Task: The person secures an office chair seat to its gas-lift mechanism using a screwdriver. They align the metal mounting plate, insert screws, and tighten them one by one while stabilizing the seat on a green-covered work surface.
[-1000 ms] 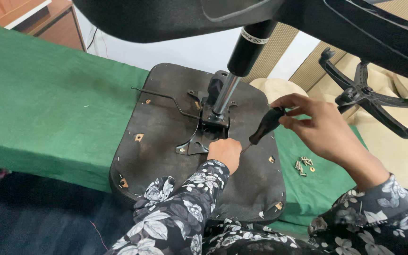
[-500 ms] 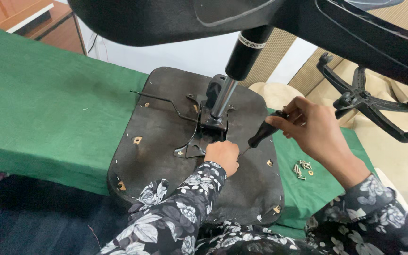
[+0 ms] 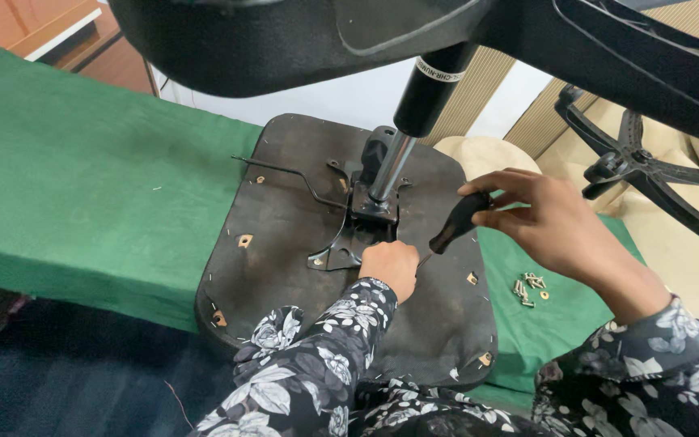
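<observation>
Screwdriver (image 3: 456,222), gripped in my right hand (image 3: 545,220), has dropped toward the mounting plate (image 3: 341,247); at seven o'clock my curled left hand (image 3: 390,265) steadies its tip.

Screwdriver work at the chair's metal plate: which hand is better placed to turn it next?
Right. The right hand already grips the screwdriver by its black handle, tip angled down beside the metal plate. The left hand is closed at the tip, steadying it.
</observation>
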